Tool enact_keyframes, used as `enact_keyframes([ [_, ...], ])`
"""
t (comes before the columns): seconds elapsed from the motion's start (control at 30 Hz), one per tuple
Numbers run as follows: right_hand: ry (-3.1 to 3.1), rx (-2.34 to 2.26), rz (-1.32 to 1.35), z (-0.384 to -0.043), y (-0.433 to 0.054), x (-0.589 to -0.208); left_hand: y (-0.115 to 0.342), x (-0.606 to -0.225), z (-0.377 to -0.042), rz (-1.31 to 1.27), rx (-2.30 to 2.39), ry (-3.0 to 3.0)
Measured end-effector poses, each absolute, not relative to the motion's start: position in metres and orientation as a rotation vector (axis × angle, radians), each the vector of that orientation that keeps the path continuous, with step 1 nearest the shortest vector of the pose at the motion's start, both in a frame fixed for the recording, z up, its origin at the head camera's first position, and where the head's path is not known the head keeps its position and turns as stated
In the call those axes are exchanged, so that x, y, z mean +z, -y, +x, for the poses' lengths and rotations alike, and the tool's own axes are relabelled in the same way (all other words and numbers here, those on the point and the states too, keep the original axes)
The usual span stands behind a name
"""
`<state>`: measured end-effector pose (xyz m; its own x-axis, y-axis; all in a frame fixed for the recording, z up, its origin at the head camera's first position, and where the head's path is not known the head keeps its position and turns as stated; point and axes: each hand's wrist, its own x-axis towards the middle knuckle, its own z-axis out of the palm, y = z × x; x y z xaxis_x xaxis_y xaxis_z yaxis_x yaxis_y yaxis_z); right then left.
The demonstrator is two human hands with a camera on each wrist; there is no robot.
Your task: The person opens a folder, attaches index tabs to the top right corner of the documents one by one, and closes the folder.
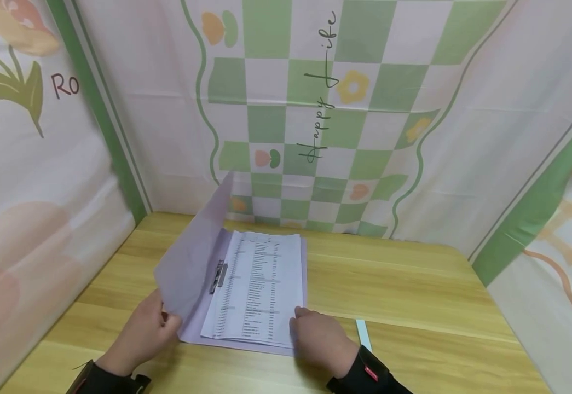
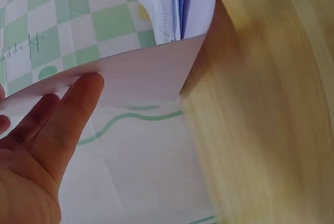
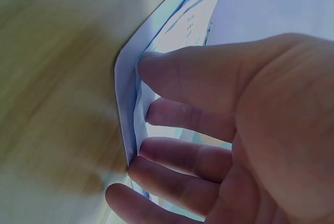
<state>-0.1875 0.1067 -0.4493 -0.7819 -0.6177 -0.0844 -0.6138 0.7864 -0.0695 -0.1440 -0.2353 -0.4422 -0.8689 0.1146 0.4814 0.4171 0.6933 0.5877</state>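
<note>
A light purple folder [image 1: 194,331] lies on the table with its cover [image 1: 197,249] raised at a slant on the left. My left hand [image 1: 145,331] holds the cover's lower left edge; in the left wrist view, fingers [image 2: 68,125] lie against its outer side. Inside is a stack of printed papers [image 1: 266,284], beside a metal clip [image 1: 218,276] near the spine. My right hand [image 1: 322,339] is at the lower right corner of the stack. In the right wrist view its thumb and loosely extended fingers [image 3: 188,156] touch the paper edges.
A pale blue strip [image 1: 363,334] lies on the wooden table [image 1: 389,284], right of the folder and partly behind the right wrist. Printed cloth [image 1: 315,109] hangs behind the table, and more cloth stands along the left and right sides.
</note>
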Motion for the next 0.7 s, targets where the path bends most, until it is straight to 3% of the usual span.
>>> enact_keyframes([
  [0.37,-2.887,-0.055,-0.984,-0.186,-0.108,-0.45,0.238,-0.428,-0.143,-0.303,-1.262,2.211],
  [0.7,-2.893,-0.004,-1.036,-0.188,-0.109,-0.45,0.235,-0.412,-0.161,-0.395,-0.631,1.761],
])
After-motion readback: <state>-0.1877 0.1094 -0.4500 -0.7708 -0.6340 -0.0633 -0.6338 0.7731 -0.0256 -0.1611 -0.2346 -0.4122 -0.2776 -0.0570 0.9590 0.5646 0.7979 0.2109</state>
